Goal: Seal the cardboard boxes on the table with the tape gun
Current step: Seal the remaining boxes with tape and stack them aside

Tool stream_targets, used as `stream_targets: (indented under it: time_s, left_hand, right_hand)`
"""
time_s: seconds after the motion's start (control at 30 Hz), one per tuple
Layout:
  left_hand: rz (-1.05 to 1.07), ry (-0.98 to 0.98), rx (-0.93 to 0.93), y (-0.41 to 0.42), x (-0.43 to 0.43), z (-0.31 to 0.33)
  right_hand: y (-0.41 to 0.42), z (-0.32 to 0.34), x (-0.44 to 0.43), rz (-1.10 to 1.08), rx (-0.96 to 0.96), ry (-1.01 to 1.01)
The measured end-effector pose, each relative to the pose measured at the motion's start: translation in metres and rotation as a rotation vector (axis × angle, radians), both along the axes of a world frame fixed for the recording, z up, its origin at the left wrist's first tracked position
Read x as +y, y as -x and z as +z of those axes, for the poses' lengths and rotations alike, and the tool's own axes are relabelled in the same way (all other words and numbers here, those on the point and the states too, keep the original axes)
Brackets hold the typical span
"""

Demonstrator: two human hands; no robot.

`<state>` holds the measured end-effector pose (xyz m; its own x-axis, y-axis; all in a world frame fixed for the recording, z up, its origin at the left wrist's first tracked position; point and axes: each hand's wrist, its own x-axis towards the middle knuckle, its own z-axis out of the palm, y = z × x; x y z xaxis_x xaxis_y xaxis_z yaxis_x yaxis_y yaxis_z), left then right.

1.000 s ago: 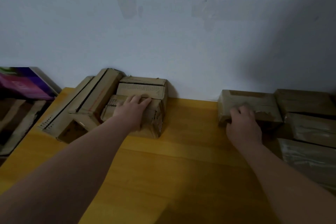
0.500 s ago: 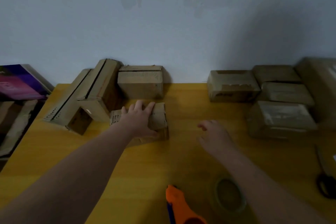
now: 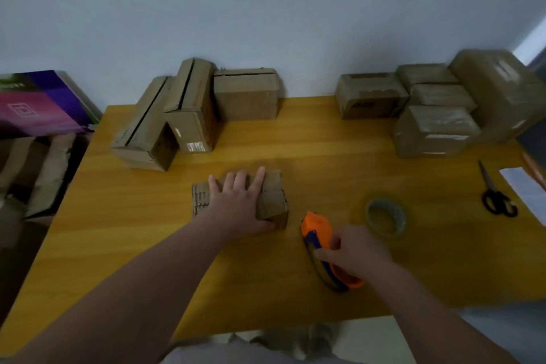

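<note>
Fingers of the left hand (image 3: 236, 201) lie straight on the small brown cardboard box (image 3: 273, 204); the right hand (image 3: 351, 251) grips the orange-and-blue plastic tape gun (image 3: 314, 223) beside it.

The left hand (image 3: 237, 204) lies flat on a small cardboard box (image 3: 271, 195) at the middle of the worktop (image 3: 295, 145), fingers straight. The right hand (image 3: 356, 251) curls its fingers over the orange-and-blue tape gun (image 3: 314, 224), which lies just right of that box. A tape roll (image 3: 385, 217) lies flat near the gun. Scissors (image 3: 496, 196) lie further right. A left box group (image 3: 177, 115) and a right box group (image 3: 428, 109) stand along the wall.
</note>
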<state>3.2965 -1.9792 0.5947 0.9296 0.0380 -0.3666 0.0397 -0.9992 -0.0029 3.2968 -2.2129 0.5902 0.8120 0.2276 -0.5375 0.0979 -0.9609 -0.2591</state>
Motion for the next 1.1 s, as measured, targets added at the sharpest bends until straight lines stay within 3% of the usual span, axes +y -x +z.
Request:
stream_targets:
  time_s: [0.27,0.4,0.53,0.77,0.83,0.9,1.1]
  left_hand:
    - [-0.113,0.067,-0.056,0.058,0.002,-0.007]
    - [-0.140,0.093,-0.071,0.070,0.003,-0.010]
    - [-0.173,0.061,-0.092,0.081,0.001,-0.010]
    - [-0.159,0.067,-0.102,0.079,0.003,-0.013]
    - [-0.161,0.071,-0.107,0.080,0.003,-0.013]
    - [-0.166,0.073,-0.116,0.081,0.004,-0.012]
    - [-0.173,0.085,-0.099,0.085,0.021,-0.008]
  right_hand:
    - [0.043,-0.015,0.007,-0.037,-0.115,0.104]
    - [0.045,-0.016,0.007,-0.166,-0.205,0.004]
    - [0.026,-0.001,0.000,-0.418,-0.197,-0.254]
    - [0.022,0.056,0.026,-0.792,-0.166,-0.969]
    - [0.026,0.067,0.042,-0.731,-0.094,-1.138]
    - [0.028,0.069,0.057,-0.601,-0.047,-1.175]
    - [0.024,0.047,0.082,-0.246,-0.138,-0.809]
